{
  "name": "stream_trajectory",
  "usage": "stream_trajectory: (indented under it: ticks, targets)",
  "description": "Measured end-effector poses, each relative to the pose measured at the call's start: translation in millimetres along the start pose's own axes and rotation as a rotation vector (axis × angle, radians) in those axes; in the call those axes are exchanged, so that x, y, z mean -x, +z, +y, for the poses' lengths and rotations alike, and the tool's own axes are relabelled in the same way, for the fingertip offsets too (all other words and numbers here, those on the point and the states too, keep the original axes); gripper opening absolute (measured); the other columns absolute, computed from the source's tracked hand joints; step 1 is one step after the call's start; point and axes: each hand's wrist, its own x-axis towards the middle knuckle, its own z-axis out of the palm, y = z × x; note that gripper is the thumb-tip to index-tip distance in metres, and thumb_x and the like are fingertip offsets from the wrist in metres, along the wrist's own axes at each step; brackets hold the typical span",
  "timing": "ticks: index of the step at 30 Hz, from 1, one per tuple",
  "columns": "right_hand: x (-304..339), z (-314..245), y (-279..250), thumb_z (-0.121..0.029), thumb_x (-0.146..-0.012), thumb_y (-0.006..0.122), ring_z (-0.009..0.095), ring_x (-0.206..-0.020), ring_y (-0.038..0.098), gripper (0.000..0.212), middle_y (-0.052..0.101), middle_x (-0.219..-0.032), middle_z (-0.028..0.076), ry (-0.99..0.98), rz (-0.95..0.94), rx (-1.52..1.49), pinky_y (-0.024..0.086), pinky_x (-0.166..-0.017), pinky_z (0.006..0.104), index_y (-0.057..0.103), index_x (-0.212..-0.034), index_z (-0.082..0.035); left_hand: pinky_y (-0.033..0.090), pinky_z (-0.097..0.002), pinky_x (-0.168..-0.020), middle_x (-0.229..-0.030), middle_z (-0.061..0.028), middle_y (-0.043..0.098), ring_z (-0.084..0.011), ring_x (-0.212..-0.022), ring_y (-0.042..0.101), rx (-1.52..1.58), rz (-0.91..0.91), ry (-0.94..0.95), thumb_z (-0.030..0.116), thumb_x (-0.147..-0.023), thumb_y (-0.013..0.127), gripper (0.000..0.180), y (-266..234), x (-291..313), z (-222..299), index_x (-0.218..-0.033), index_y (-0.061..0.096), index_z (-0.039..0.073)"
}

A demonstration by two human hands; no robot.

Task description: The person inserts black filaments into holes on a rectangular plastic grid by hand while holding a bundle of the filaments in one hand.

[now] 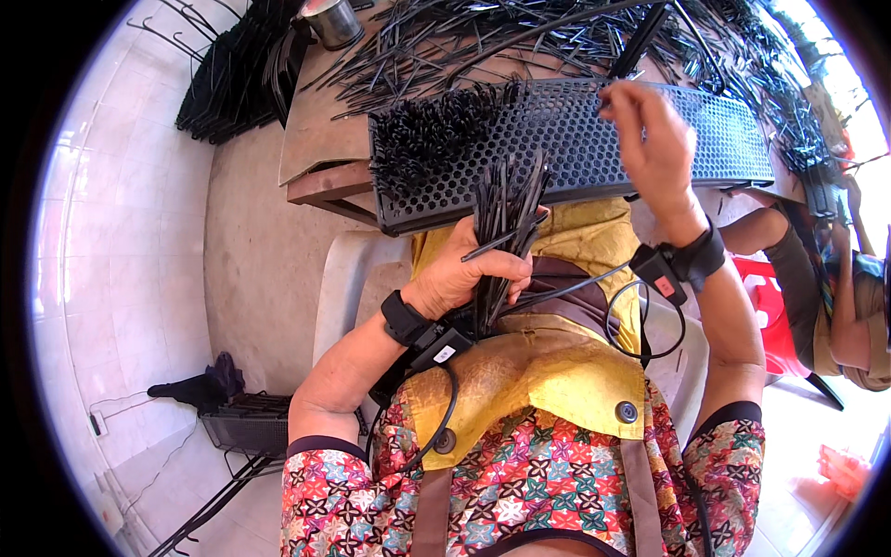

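Note:
My left hand (478, 271) is closed around a thick bundle of thin black strips (506, 209), their ends fanning upward in front of my apron. Before me lies a long black perforated panel (557, 125), full of round holes. Its left part carries a dense mass of black loops (422, 135) standing up from the holes. My right hand (652, 139) is over the panel's right half, thumb and fingers pinched together at its far edge. Something small and dark shows at those fingertips, too blurred to name.
Loose black strips (427, 51) are heaped across the wooden table (320, 130) behind the panel. A metal can (332, 23) stands at the table's far left. Dark stacked racks (232, 79) lean by the tiled wall. Another person (849, 316) sits at the right, near a red chair (766, 316).

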Motion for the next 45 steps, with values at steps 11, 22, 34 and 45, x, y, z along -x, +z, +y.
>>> stream_trajectory:
  ticks: [11,22,34,45]
  targets:
    - [-33,28,50,-0.008,-0.091,0.052,0.015,-0.070,0.066,0.012,0.066,-0.079,0.011,0.332,0.070,-0.634,0.058,-0.063,0.0267,0.058,-0.093,0.003,0.045,-0.0307,-0.054,-0.069,-0.0080,0.051,-0.0167,-0.057,0.052,-0.085,-0.034,0.008,0.004,-0.070,0.061,0.063,-3,-2,-1,-0.130,0.040,0.002]
    - [-26,30,69,-0.014,-0.082,0.060,0.034,-0.062,0.060,0.013,0.059,-0.067,0.018,0.144,-0.162,-0.185,0.049,-0.056,0.0352,0.061,-0.087,-0.002,0.045,-0.0272,-0.049,-0.066,-0.0063,0.054,-0.0145,-0.053,0.053,-0.047,0.004,0.002,0.002,-0.069,0.065,0.060,-1,-1,-3,-0.125,0.044,-0.002]
    - [8,-25,2,-0.021,-0.081,0.069,0.009,-0.064,0.059,0.032,0.065,-0.079,0.007,0.846,-0.411,-0.950,0.050,-0.057,0.0218,0.063,-0.100,0.004,0.045,-0.0276,-0.048,-0.066,-0.0063,0.054,-0.0145,-0.053,0.054,-0.007,-0.029,0.032,0.003,-0.068,0.065,0.060,4,1,0,-0.124,0.044,0.000]
    - [13,-37,3,-0.009,-0.079,0.062,0.009,-0.073,0.060,0.014,0.068,-0.082,0.006,0.751,-0.456,-0.846,0.049,-0.068,0.0232,0.068,-0.087,0.002,0.045,-0.0256,-0.050,-0.069,-0.0058,0.056,-0.0136,-0.053,0.054,-0.095,-0.019,0.023,0.000,-0.070,0.064,0.050,8,-2,-2,-0.117,0.049,-0.001]
